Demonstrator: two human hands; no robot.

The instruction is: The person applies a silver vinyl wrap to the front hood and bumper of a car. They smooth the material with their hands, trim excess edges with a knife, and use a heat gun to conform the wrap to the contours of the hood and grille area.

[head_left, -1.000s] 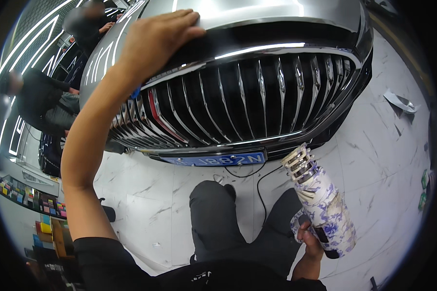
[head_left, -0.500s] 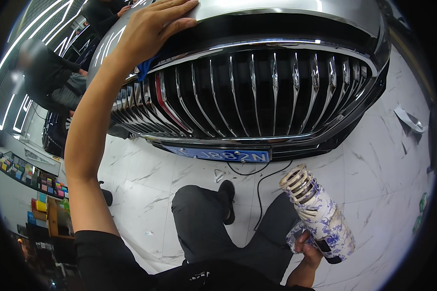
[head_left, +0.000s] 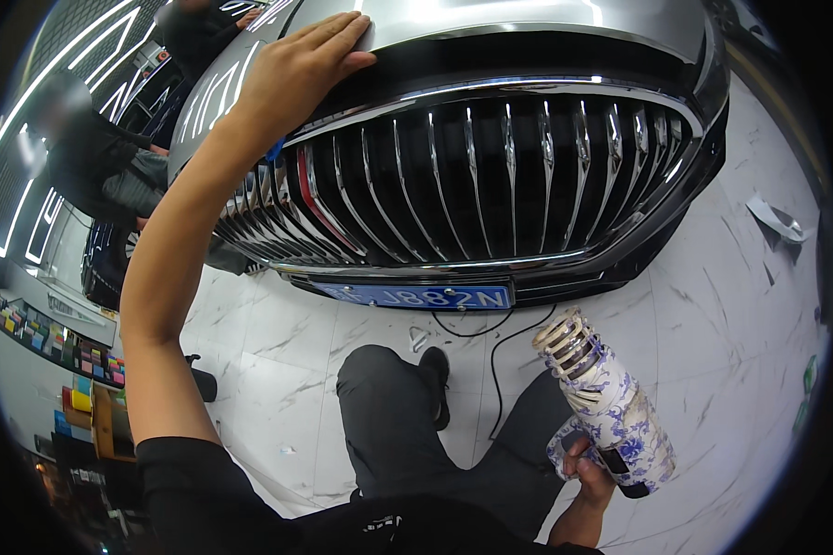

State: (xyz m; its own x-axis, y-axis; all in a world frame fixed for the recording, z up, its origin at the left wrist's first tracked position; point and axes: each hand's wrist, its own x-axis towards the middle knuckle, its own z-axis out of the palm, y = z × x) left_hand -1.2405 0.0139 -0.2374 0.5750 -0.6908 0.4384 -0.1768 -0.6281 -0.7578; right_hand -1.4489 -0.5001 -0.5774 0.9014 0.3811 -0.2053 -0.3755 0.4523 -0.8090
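Note:
My left hand (head_left: 307,69) lies flat with its fingers stretched out along the front edge of a silver car hood (head_left: 518,13). A small blue piece, perhaps cloth, (head_left: 276,150) peeks out beneath the wrist; whether the hand touches it is hidden. Under the hood edge runs a black band, then the chrome-slatted grille (head_left: 491,176). Low on the right, my right hand (head_left: 590,474) is wrapped round the handle of a heat gun (head_left: 620,421) with a white and purple floral pattern. Its caged nozzle points up toward the car's lower front, apart from it.
A blue licence plate (head_left: 416,295) sits under the grille. On the marbled floor lie a black cable (head_left: 496,379) and a crumpled strip (head_left: 776,220). Two people in dark clothes, one nearer (head_left: 97,153), are at the left. Shelves with colourful items (head_left: 79,356) stand lower left.
The car has shifted slightly left in the view. My left hand appears a little lower, and less of the blue piece shows. The heat gun is held in nearly the same place.

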